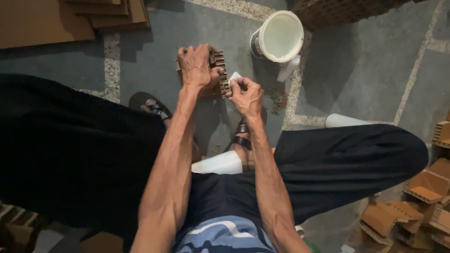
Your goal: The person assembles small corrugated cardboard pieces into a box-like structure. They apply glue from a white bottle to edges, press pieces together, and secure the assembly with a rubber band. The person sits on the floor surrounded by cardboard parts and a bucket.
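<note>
Head view, left hand [197, 65] gripping cardboard piece [219, 70], right hand [245, 93] pinching white scrap [234, 77]

Brown honeycomb cardboard piece [218, 70] is showing pale cells; white bucket [278, 37] is gleaming on grey floor [365, 70]; black trousers [347, 159] are framing it.

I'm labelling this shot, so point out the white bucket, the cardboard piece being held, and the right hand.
white bucket [280, 35], head view, inner wall.
cardboard piece [219, 61], head view, ridged edge.
right hand [247, 93], head view, back of hand.
</note>
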